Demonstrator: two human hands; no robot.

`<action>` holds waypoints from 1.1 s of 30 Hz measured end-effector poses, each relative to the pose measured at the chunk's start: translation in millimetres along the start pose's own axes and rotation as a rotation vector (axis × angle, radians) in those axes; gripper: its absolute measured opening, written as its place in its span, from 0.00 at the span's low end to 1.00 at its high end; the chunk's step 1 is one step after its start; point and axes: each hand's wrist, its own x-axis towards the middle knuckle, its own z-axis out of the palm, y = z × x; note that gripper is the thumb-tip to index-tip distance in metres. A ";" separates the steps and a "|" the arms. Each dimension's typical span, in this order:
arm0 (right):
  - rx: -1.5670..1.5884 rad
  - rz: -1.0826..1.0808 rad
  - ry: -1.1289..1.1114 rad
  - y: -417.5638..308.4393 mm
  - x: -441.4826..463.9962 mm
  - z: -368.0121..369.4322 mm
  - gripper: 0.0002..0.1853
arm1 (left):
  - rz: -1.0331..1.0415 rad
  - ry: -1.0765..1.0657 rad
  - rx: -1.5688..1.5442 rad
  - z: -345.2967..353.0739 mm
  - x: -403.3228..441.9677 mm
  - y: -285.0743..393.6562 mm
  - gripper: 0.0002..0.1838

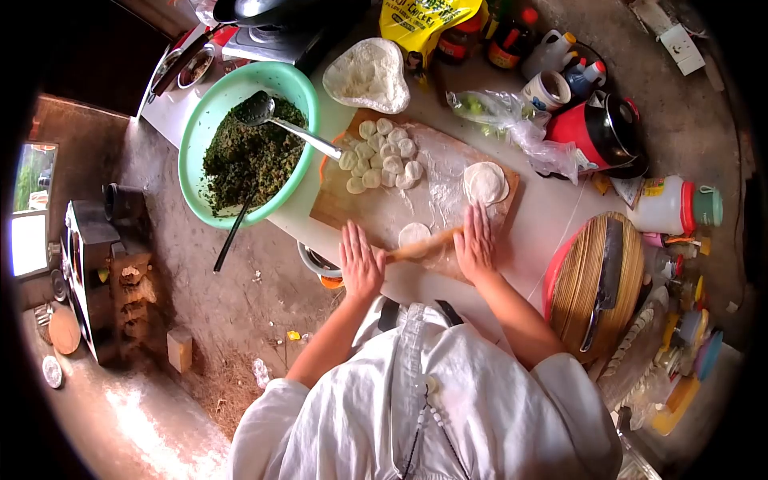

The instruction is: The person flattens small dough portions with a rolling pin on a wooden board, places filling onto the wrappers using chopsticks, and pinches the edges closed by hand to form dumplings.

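A wooden rolling pin (424,245) lies at a slant across the near side of a floured wooden board (340,204). My left hand (361,260) rests on its left end, fingers stretched out. On its right end, my right hand (477,240) lies flat with straight fingers. Just beyond the pin is a small round dough wrapper (414,234). A stack of rolled wrappers (486,184) sits beyond my right fingertips. Several small flattened dough pieces (382,156) are grouped on the board's far left part.
Left of the board stands a green basin (188,148) of chopped filling with a slotted spoon (308,138). A flour bowl (366,76) is behind the board. To the right are a red pot (572,132), a plastic bag (512,120) and a cleaver (610,264) on a round slatted wooden lid (580,292).
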 end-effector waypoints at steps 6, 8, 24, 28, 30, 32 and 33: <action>-0.022 -0.079 0.135 16.4 16.0 20.1 0.31 | 0.035 0.150 -0.021 -9.7 24.6 0.5 0.36; -0.024 -0.024 0.042 2.4 12.3 5.5 0.32 | -0.007 0.030 -0.011 -5.2 0.2 2.5 0.35; 0.075 -0.023 0.086 -1.7 41.2 8.6 0.31 | -0.034 0.201 0.069 -2.6 57.1 -13.4 0.36; 0.020 -0.027 0.016 20.8 -18.7 4.9 0.33 | 0.146 0.039 0.040 -13.4 11.1 -2.6 0.39; 0.091 0.051 -0.017 12.2 -24.1 -1.3 0.29 | 0.176 0.026 0.039 -14.5 0.2 -4.3 0.39; 0.055 0.005 0.018 0.4 -16.1 -7.9 0.26 | 0.205 0.013 0.035 -13.4 -5.2 -6.1 0.40; 0.020 -0.038 0.064 -7.6 -6.9 -8.9 0.23 | 0.256 -0.001 -0.008 -13.5 -3.9 -7.0 0.40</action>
